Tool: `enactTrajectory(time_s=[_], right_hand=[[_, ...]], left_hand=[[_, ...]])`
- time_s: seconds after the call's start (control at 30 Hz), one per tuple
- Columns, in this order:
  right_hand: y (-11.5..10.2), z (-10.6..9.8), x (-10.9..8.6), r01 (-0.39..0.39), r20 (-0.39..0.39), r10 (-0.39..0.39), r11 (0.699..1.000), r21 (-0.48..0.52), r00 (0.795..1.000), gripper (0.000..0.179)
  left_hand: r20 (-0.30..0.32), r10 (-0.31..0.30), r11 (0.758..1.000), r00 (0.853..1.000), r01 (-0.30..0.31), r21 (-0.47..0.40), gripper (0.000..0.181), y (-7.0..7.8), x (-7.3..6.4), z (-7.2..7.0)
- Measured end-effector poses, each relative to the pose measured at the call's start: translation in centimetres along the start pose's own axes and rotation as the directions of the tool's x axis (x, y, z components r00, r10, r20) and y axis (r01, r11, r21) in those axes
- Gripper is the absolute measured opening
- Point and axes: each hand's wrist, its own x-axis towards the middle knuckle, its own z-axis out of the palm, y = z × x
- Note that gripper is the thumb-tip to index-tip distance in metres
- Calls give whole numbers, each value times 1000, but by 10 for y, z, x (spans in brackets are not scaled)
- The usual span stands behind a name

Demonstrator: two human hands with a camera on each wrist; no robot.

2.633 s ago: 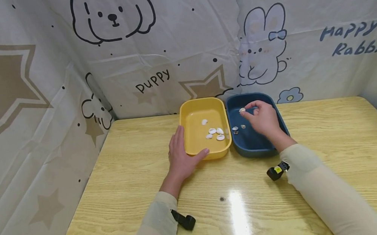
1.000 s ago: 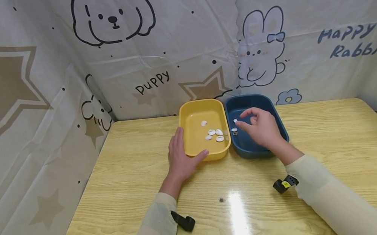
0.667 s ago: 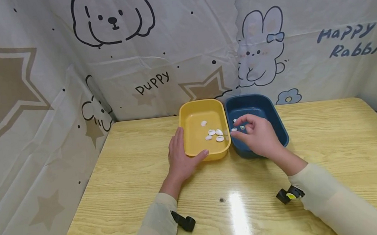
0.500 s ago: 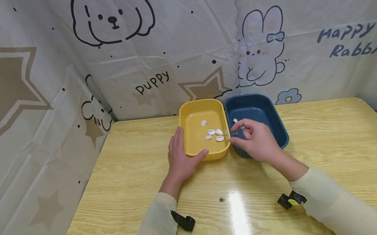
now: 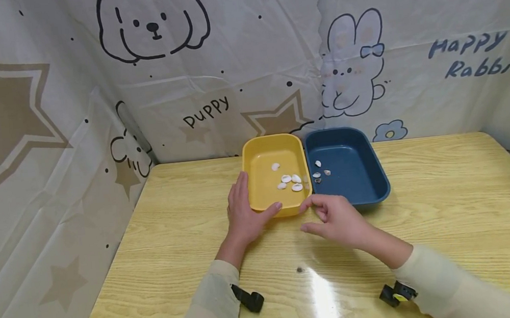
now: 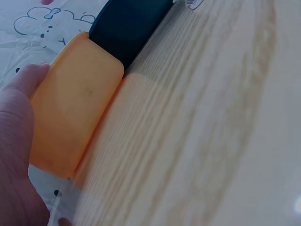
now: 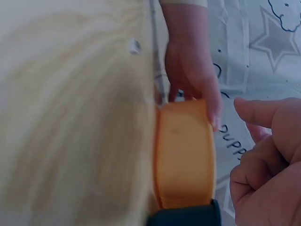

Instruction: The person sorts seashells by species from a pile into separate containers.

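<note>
My left hand (image 5: 244, 214) lies against the near left corner of the yellow bin (image 5: 259, 153), fingers straight along its outer left wall and thumb on the near rim. Inside the bin are several white seashells (image 5: 296, 187). My right hand (image 5: 341, 222) hovers before the near edges of both bins, thumb and index finger apart, other fingers bent, nothing between them. Beside the yellow one stands a blue bin (image 5: 353, 170) with several small shells (image 5: 318, 163) along its left side. In the right wrist view, the right hand's fingers (image 7: 256, 113) show beside the yellow bin's outer wall.
Both bins stand side by side at the back of the wooden table (image 5: 178, 269), close to a printed curtain (image 5: 264, 66). Black wrist cameras (image 5: 249, 300) sit on both sleeves. A small dark spot (image 5: 300, 269) marks the tabletop.
My right hand held a shell over the blue bin and let it go at the bin's left side. It then moved toward me, out of the bin. The left hand stayed put.
</note>
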Motion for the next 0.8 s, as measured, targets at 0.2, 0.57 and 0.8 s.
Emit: enactTrajectory(time_s=[0.2, 0.57, 0.8], right_hand=[[4, 13, -9, 3, 164, -3, 1000, -4, 986, 24], [14, 28, -16, 23, 345, -11, 999, -32, 939, 22], [19, 33, -16, 46, 414, -37, 999, -11, 910, 19]], left_hand=[[-9, 21, 1000, 1000, -21, 3, 115, 0, 0, 0], [-13, 31, 1000, 999, -30, 7, 114, -1, 0, 1], [-16, 31, 999, 999, -31, 5, 114, -1, 0, 1]])
